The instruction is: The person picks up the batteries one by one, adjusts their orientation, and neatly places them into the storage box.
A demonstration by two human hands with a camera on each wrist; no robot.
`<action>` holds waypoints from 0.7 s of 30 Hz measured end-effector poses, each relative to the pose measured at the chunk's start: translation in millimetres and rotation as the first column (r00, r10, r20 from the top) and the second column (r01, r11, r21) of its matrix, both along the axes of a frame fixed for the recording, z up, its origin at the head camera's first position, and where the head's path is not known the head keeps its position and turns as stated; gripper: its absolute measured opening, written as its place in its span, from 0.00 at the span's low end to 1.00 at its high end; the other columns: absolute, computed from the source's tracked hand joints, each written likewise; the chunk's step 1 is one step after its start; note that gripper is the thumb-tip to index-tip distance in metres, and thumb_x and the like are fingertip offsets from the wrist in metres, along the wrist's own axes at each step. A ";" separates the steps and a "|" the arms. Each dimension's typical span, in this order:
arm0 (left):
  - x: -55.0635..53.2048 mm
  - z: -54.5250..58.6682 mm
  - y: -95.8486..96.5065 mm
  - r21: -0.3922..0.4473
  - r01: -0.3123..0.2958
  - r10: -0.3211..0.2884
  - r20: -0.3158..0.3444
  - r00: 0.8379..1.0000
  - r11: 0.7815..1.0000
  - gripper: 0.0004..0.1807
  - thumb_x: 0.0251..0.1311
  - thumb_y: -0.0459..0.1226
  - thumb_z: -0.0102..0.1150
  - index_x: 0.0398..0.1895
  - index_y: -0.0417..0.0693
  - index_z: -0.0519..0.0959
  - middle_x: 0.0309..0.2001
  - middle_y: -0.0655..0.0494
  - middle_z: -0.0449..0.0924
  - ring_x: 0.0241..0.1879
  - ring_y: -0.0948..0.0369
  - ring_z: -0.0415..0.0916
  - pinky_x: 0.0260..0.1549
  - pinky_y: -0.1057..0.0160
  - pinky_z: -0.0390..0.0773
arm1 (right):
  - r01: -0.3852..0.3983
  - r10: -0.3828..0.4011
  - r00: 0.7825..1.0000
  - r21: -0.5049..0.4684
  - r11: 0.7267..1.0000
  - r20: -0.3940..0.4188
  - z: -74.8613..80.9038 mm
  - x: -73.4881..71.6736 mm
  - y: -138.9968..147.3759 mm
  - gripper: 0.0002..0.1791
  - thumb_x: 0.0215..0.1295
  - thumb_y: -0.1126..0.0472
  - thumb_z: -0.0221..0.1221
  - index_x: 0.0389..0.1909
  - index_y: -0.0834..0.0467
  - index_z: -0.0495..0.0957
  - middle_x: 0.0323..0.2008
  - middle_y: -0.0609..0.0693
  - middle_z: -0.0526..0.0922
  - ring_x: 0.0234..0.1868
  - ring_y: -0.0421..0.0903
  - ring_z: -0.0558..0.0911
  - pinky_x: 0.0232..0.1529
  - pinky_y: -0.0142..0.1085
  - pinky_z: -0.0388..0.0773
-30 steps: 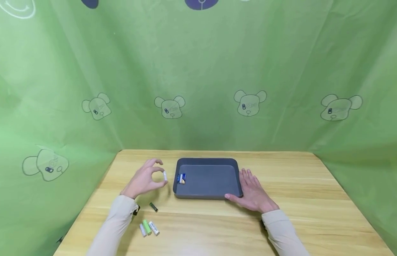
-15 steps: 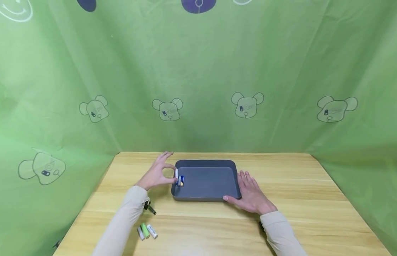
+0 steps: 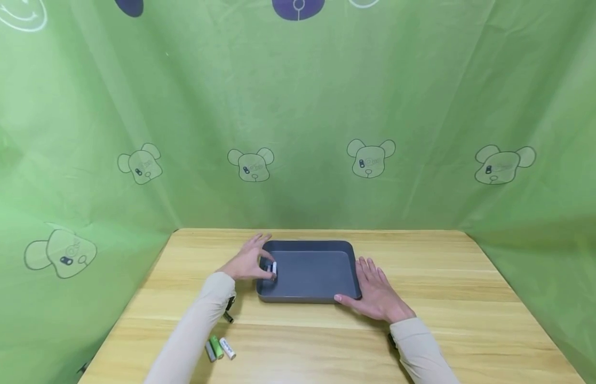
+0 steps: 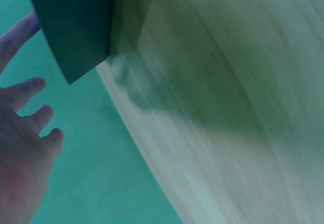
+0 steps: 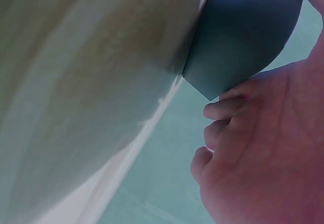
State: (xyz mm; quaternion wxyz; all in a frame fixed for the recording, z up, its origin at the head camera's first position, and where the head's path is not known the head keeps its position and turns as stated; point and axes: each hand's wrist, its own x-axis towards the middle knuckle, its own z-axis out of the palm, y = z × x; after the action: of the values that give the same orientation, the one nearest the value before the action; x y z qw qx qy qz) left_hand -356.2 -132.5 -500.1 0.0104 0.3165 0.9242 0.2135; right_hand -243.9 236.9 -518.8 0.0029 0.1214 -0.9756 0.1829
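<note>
A green curtain (image 3: 307, 90), printed with outlined bear heads (image 3: 368, 162) and purple shapes (image 3: 288, 8), encloses the back and both sides of the wooden counter (image 3: 451, 288).

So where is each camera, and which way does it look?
Head: on the person's head, facing forward and down at the tray, wooden table and green curtain; left hand, right hand and both sleeves show.
Left wrist: on that wrist, facing the outside of the tray; part of the left hand shows.
Right wrist: on that wrist, also facing the outside of the tray; part of the right hand shows.
Shared: both wrist views show tray, table and curtain.
</note>
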 end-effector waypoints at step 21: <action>-6.1 -10.2 12.8 -0.209 0.002 -0.030 -0.130 0.991 0.978 0.27 0.49 0.58 0.74 0.47 0.52 0.89 0.71 0.44 0.74 0.75 0.41 0.63 0.75 0.33 0.60 | 0.005 -0.005 1.000 0.013 1.000 -0.020 2.6 2.9 0.7 0.65 0.63 0.24 0.55 0.80 0.71 0.44 0.81 0.70 0.48 0.82 0.70 0.46 0.82 0.64 0.45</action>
State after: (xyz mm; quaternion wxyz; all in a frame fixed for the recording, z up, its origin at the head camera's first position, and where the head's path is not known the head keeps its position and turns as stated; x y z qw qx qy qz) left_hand -362.3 -119.6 -510.3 -0.0163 0.3347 0.9375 0.0939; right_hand -241.0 237.6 -516.1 0.0120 0.1206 -0.9770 0.1752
